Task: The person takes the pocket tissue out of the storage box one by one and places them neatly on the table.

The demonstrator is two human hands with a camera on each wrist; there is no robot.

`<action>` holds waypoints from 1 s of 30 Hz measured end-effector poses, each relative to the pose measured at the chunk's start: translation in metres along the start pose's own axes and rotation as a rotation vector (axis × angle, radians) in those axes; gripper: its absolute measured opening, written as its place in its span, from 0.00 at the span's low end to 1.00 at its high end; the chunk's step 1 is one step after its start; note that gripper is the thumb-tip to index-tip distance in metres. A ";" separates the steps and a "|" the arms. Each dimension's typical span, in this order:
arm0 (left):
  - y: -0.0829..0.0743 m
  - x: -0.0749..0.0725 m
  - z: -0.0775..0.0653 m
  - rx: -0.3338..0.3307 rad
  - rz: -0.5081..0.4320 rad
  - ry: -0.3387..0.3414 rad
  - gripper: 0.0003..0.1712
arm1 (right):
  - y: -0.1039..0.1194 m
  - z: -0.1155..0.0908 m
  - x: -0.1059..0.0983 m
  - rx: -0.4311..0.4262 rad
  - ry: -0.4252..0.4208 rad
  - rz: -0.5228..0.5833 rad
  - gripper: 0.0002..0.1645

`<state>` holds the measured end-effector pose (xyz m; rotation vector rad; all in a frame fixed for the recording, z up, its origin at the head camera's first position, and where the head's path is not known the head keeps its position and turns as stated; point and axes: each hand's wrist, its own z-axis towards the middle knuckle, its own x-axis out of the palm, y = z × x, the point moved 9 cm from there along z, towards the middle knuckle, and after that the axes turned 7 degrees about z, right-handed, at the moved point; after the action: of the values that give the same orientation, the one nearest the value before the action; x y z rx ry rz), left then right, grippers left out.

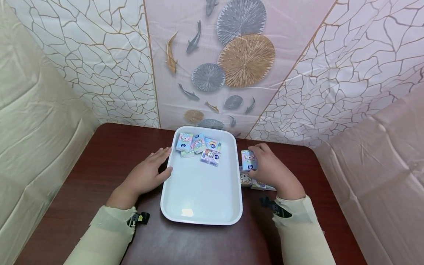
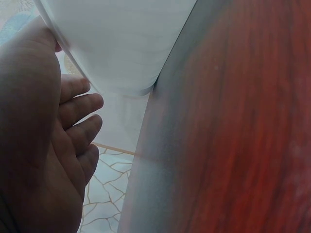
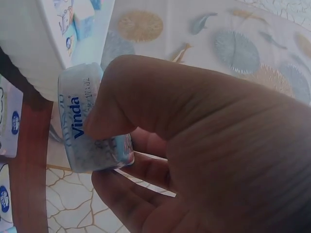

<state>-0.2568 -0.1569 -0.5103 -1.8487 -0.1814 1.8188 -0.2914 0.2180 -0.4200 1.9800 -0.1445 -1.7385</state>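
Observation:
My right hand (image 1: 272, 167) pinches a small pack of tissues (image 1: 248, 160) between thumb and fingers, just outside the tray's right side. In the right wrist view this tissue pack (image 3: 80, 121) shows its end with "Vinda" lettering, raised above the table. The white tray (image 1: 202, 193) lies lengthwise before me. My left hand (image 1: 148, 173) is at its left rim, fingers extended and fingertips right at the edge. In the left wrist view those fingers (image 2: 82, 107) lie beside the tray's outer wall (image 2: 121, 43). Several tissue packs (image 1: 184, 142) lie loosely at the tray's far end, some overlapping.
More tissue packs (image 1: 245, 180) lie on the table beside the tray's right wall, partly hidden under my right hand. The dark red-brown table (image 1: 109, 158) ends at a patterned cloth backdrop (image 1: 126, 73). Pale cloth walls (image 1: 394, 158) stand on both sides.

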 end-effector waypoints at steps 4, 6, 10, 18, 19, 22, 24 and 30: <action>-0.001 0.000 0.000 -0.003 0.000 0.001 0.45 | -0.009 -0.001 0.001 0.024 0.006 0.011 0.55; 0.000 0.000 0.000 -0.005 0.001 0.007 0.45 | -0.013 -0.003 0.002 0.035 0.008 0.010 0.54; 0.000 0.001 0.000 -0.008 0.001 0.016 0.45 | -0.020 -0.005 0.003 0.062 0.015 0.011 0.54; 0.000 0.000 0.000 0.000 0.004 0.006 0.45 | -0.032 -0.009 0.005 0.098 0.033 0.005 0.55; 0.000 0.000 0.000 0.003 0.005 0.005 0.45 | -0.033 -0.010 0.005 0.101 0.034 0.003 0.55; 0.000 0.000 0.000 0.004 0.003 0.005 0.45 | -0.039 -0.014 0.004 0.111 0.030 -0.001 0.56; 0.000 0.000 0.000 0.005 0.002 0.005 0.44 | -0.042 -0.017 0.002 0.113 0.026 -0.006 0.55; 0.000 0.001 0.000 0.002 -0.008 0.001 0.44 | -0.050 -0.025 -0.005 0.099 0.017 -0.008 0.54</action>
<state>-0.2570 -0.1569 -0.5111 -1.8449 -0.1866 1.8116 -0.2800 0.2705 -0.4355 2.0679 -0.2213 -1.7495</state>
